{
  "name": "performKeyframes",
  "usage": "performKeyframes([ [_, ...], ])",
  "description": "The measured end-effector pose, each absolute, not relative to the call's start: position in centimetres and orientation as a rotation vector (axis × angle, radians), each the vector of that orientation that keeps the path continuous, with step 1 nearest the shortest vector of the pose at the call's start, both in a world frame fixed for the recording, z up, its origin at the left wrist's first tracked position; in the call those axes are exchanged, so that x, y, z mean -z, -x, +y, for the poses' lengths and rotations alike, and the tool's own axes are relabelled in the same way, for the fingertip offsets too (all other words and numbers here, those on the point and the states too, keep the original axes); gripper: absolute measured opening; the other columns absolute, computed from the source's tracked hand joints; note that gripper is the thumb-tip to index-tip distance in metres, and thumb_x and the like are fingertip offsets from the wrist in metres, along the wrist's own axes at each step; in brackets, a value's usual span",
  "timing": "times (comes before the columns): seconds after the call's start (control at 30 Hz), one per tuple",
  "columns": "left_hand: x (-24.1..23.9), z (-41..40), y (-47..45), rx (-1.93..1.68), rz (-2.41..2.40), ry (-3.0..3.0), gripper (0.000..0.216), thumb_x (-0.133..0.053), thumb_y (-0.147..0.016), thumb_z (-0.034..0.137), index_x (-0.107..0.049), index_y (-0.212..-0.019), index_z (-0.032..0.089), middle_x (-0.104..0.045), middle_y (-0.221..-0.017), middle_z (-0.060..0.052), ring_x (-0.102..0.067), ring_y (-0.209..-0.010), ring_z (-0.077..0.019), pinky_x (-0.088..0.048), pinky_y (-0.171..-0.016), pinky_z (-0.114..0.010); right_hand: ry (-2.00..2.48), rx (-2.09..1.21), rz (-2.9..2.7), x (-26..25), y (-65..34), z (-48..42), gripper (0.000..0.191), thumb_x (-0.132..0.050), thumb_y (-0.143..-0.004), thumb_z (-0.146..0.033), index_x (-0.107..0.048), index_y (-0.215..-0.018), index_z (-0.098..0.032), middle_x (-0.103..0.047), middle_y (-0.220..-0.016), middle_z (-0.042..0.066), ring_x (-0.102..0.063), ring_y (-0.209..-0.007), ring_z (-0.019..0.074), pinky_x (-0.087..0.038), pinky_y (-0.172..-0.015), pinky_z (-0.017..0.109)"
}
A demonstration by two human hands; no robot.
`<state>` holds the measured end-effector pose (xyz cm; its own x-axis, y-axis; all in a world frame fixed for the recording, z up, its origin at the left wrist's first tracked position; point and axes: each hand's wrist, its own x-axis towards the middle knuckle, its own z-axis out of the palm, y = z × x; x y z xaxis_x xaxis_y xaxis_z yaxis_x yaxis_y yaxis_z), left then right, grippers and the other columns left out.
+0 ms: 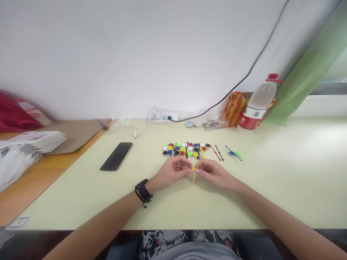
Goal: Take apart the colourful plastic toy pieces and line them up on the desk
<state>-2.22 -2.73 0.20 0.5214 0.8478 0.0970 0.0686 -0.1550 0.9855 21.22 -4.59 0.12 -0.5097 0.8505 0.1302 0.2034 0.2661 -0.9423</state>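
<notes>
My left hand [173, 172] and my right hand [213, 172] meet at the middle of the pale green table [81, 187]. Both pinch a thin yellow stick [193, 174] with a small yellow piece at its top; the stick hangs down between the fingertips. Just beyond the hands lies a cluster of small coloured round pieces and sticks [185, 149]. To its right lie a red stick [215, 152], a black stick [219, 152] and a blue stick with blue and green discs [233, 153]. A black watch [143, 192] is on my left wrist.
A black phone [116, 156] lies left of the hands. A water bottle [257, 106], a striped bag [234, 108], a power strip [164, 117] and a cable sit at the back. Stacked white bags [24, 148] and cardboard [76, 133] lie at the left.
</notes>
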Motion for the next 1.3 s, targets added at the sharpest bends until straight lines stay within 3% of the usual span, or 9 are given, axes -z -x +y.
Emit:
performKeyframes([
  [0.17,-0.1,-2.6,2.2,-0.840,0.798,-1.574,0.035,-0.084,-0.081,0.040,-0.072,-0.103,0.015,-0.074,-0.099,-0.008,-0.065,-0.072,-0.0123,-0.056,-0.069,-0.027,0.960,-1.177,-1.841,-0.3,-21.5,-4.6,0.037,-0.060,-0.097,-0.058,-0.059,-0.092,-0.021,-0.052,-0.074,0.000,-0.045,-0.066,0.0149,-0.038,-0.058,0.029],
  [0.27,-0.3,-2.6,2.1,-0.850,0.805,-1.562,0.036,-0.084,-0.080,0.041,-0.072,-0.101,0.015,-0.073,-0.098,-0.008,-0.064,-0.070,-0.0118,-0.056,-0.067,-0.026,0.950,-1.116,-1.773,-0.4,-21.6,-4.7,0.035,-0.059,-0.098,-0.055,-0.055,-0.111,-0.023,-0.047,-0.070,-0.004,-0.043,-0.063,0.0147,-0.037,-0.059,0.029],
  [0.4,-0.4,-2.6,2.1,-0.860,0.819,-1.559,0.035,-0.084,-0.081,0.040,-0.072,-0.102,0.014,-0.073,-0.096,-0.008,-0.064,-0.070,-0.0115,-0.056,-0.066,-0.025,0.936,-1.127,-1.759,-0.5,-21.6,-5.0,0.050,-0.061,-0.097,-0.053,-0.045,-0.136,-0.026,-0.050,-0.076,-0.004,-0.046,-0.066,0.0154,-0.038,-0.062,0.029],
  [0.47,-0.3,-2.5,2.2,-0.868,0.831,-1.559,0.034,-0.083,-0.082,0.039,-0.071,-0.103,0.015,-0.073,-0.093,-0.007,-0.064,-0.071,-0.0116,-0.056,-0.066,-0.025,0.953,-1.143,-1.766,-0.5,-21.6,-5.0,0.043,-0.060,-0.098,-0.053,-0.054,-0.129,-0.024,-0.054,-0.079,-0.001,-0.048,-0.068,0.0156,-0.039,-0.062,0.029],
  [0.53,-0.3,-2.5,2.2,-0.872,0.845,-1.561,0.034,-0.083,-0.083,0.039,-0.071,-0.103,0.015,-0.073,-0.091,-0.006,-0.064,-0.071,-0.0120,-0.056,-0.066,-0.025,0.977,-1.196,-1.805,-0.5,-21.8,-5.0,0.040,-0.050,-0.102,-0.055,-0.068,-0.093,-0.020,-0.054,-0.071,0.000,-0.046,-0.063,0.0151,-0.037,-0.061,0.030],
  [0.6,-0.2,-2.5,2.3,-0.876,0.852,-1.557,0.033,-0.083,-0.083,0.040,-0.071,-0.102,0.015,-0.073,-0.091,-0.006,-0.064,-0.071,-0.0121,-0.056,-0.065,-0.025,0.997,-1.242,-1.833,-0.6,-22.0,-4.9,0.061,-0.041,-0.103,-0.056,-0.055,-0.057,-0.020,-0.047,-0.056,0.001,-0.040,-0.055,0.0142,-0.034,-0.058,0.032],
  [0.63,-0.3,-2.5,2.3,-0.877,0.854,-1.555,0.033,-0.083,-0.083,0.040,-0.071,-0.101,0.015,-0.073,-0.091,-0.006,-0.064,-0.070,-0.0121,-0.056,-0.065,-0.025,1.005,-1.246,-1.828,-0.7,-22.2,-4.8,0.066,-0.040,-0.103,-0.057,-0.048,-0.050,-0.020,-0.042,-0.051,0.000,-0.037,-0.053,0.0138,-0.032,-0.057,0.033],
  [0.9,-0.7,-2.6,2.2,-0.875,0.853,-1.575,0.033,-0.083,-0.082,0.040,-0.071,-0.099,0.015,-0.071,-0.087,-0.005,-0.062,-0.068,-0.0117,-0.055,-0.064,-0.025,0.972,-1.232,-1.773,-1.2,-21.7,-4.8,0.048,-0.060,-0.095,-0.061,-0.051,-0.069,-0.021,-0.042,-0.064,-0.003,-0.037,-0.059,0.0129,-0.030,-0.056,0.028],
  [1.3,-0.5,-2.7,2.3,-0.853,0.812,-1.634,0.032,-0.083,-0.083,0.038,-0.072,-0.103,0.015,-0.073,-0.098,-0.007,-0.065,-0.078,-0.0131,-0.054,-0.074,-0.026,1.011,-1.175,-1.956,-0.2,-21.2,-4.8,0.038,-0.059,-0.097,-0.056,-0.063,-0.088,-0.019,-0.049,-0.071,-0.002,-0.041,-0.061,0.0129,-0.034,-0.054,0.026],
])
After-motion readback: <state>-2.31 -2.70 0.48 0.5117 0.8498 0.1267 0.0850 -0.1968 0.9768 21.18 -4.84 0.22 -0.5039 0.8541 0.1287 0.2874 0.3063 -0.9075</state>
